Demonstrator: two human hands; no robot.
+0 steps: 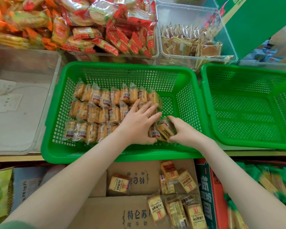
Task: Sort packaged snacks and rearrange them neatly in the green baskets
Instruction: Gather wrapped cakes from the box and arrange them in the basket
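Now right hand (pixel 184 132) around snack packet (pixel 165 129).

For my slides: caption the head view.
Left hand presses the rowed snack packets; right hand grips loose packets in the green basket.

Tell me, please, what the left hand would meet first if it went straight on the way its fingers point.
Most likely the packet at the right end of the back row: the left hand points up and right at it. Height is unclear, so it might pass over it.
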